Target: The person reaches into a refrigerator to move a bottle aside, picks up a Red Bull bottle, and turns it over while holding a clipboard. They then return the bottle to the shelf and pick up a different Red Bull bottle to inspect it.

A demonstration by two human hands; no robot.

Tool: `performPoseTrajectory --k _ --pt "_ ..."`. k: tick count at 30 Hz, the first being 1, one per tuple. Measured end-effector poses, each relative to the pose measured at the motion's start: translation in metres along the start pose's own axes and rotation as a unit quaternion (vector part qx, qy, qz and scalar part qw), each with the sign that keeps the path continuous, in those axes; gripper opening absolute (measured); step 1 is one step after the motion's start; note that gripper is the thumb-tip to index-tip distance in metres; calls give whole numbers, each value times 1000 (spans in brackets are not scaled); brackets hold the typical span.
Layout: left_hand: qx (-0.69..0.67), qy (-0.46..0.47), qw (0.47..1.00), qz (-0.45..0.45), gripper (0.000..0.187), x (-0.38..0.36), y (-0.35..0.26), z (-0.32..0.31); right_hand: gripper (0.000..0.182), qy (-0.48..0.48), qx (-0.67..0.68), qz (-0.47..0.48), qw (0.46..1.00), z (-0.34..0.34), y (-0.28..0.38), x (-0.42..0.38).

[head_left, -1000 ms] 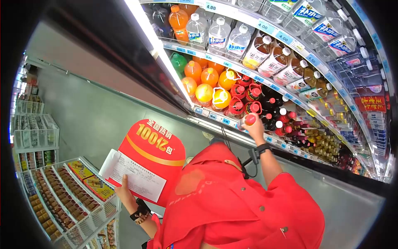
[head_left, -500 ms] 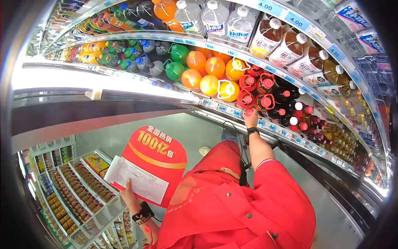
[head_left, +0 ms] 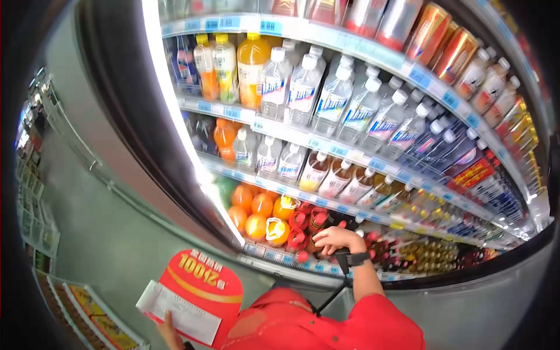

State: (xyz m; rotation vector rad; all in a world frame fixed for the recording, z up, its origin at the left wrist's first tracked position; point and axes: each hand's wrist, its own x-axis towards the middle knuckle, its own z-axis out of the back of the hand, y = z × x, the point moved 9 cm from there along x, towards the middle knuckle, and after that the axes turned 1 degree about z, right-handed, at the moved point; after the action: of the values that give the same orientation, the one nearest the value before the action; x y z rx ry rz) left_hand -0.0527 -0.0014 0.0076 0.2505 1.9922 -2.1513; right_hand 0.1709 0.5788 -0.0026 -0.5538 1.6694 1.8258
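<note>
My left hand [head_left: 168, 331] grips a red sign [head_left: 201, 269] with a rounded top and gold lettering, along with a white printed paper [head_left: 181, 315] laid over it; the thumb presses on the paper. My right hand [head_left: 337, 238], wearing a dark wristband, is over the bottom shelf of the drinks cooler. Its fingers are apart and loosely bent, with nothing seen in them. Just left of it stand bottles with red caps and red handles [head_left: 298, 220]. A red cap [head_left: 301, 255] at the shelf's front edge is apart from the fingers.
Large orange bottles [head_left: 256, 226] fill the bottom shelf's left part. Above, shelves hold clear water bottles [head_left: 333, 99], tea bottles [head_left: 315, 170] and cans [head_left: 429, 34]. The cooler's lit frame [head_left: 181, 122] rises at left. A rack of packets [head_left: 87, 309] stands at lower left.
My view has tilted up and turned, showing more upper shelves. The right hand has lifted off the red cap at the shelf edge and opened. The left hand keeps the sign and paper.
</note>
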Motion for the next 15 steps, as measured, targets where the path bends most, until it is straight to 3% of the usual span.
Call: performPoseTrajectory --k 1,4,5,8,9,10,11,12,14,15 --pt "112 -93 988 -50 59 -31 -53 -16 42 -24 -4 48 999 9 44 -40" --pt "40 85 991 -91 56 12 20 7 38 -90 -12 228 969 28 166 -157" --pt "82 16 996 -10 45 10 10 6 40 -144 -36 287 946 36 196 -192" --pt "-23 30 999 35 41 39 75 23 40 -301 -83 423 850 70 275 -273" --pt "-104 34 994 -7 46 1 6 -8 39 -380 -91 480 785 80 309 -302" --pt "-143 55 987 -46 45 -10 -15 -17 40 -426 -121 510 738 101 330 -320" --pt "-124 56 991 -14 47 -7 -7 -14 41 -499 -150 517 679 118 353 -341" --pt "-114 19 993 -37 48 -26 -42 -24 44 -538 -172 539 626 175 367 -360" --pt "-158 47 985 -42 49 -15 -29 -21 42 -629 -320 513 489 212 431 -385" --pt "-157 3 987 -23 49 -26 -45 -19 42 -652 -356 485 462 237 464 -374"
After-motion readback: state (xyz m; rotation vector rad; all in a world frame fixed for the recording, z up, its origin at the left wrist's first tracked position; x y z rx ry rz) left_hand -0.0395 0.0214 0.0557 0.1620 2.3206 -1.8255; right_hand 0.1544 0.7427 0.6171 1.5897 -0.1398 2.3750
